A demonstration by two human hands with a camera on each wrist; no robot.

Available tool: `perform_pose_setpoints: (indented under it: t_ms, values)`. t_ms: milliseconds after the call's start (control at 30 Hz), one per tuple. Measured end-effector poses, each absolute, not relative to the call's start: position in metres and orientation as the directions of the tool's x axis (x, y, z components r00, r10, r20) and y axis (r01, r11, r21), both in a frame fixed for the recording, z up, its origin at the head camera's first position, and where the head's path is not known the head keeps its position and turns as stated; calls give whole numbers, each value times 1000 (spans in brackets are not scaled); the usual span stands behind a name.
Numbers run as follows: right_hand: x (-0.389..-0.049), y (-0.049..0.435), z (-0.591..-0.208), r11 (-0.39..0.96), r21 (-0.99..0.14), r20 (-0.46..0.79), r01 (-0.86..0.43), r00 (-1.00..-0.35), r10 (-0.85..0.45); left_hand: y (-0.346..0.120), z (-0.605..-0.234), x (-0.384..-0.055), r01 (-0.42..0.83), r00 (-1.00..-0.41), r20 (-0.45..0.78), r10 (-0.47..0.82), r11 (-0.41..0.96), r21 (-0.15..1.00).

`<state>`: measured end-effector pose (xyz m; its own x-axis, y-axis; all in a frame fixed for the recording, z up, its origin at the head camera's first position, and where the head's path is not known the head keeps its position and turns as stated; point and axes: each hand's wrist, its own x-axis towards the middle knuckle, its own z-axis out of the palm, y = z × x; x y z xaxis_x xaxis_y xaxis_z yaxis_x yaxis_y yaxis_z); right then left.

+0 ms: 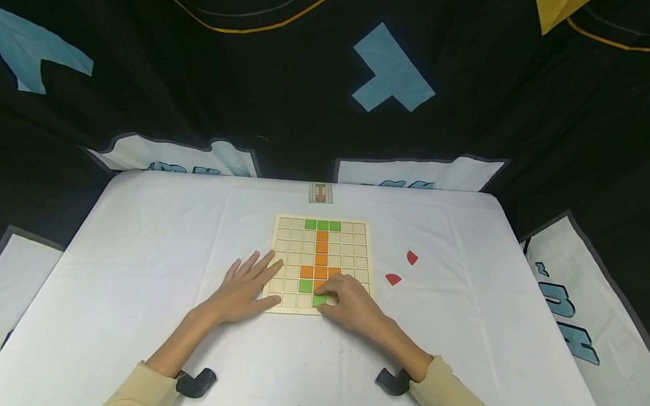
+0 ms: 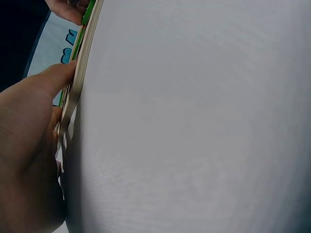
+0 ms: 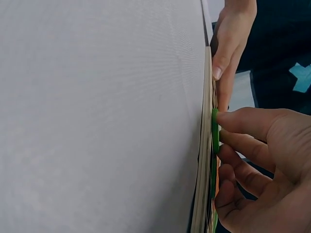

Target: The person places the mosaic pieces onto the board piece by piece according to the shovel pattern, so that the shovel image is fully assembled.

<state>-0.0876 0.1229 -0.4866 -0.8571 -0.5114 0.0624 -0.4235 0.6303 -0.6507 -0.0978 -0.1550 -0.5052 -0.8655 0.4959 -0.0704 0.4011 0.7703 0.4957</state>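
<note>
A pale wooden grid board [image 1: 359,253] lies flat on the white table. My right hand [image 1: 353,304] pinches a green square tile [image 1: 319,301] between thumb and finger at the board's bottom row; the right wrist view shows the tile [image 3: 215,131] held by its ends. Fingers spread, my left hand [image 1: 242,293] rests on the board's left edge. Orange tiles [image 1: 322,247] form a column with a wider row low down. Green tiles [image 1: 323,225] line the top row, and another green tile [image 1: 305,286] sits lower left. My right hand hides some lower-right cells.
Beyond the board lies a small card [image 1: 320,193] with a grid picture. To the right are two red fan-shaped pieces [image 1: 412,257], apart from each other. A black patterned cloth [image 1: 296,105] hangs behind the table [image 1: 450,329]. Black wrist devices [image 1: 196,383] sit at both sleeves.
</note>
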Motion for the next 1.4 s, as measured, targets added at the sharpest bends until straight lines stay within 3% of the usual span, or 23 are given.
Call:
perform_pose_setpoints:
  t_ms: [933,1400]
  values:
    - [-90,133,-488,640,-641,46,-424,-853,-519,-154,-503,-98,401,-866,-70,496,771,495]
    - [-92,199,-481,700,-661,50,-270,-947,-318,-155,-507,-98,402,-865,-74,496,774,489]
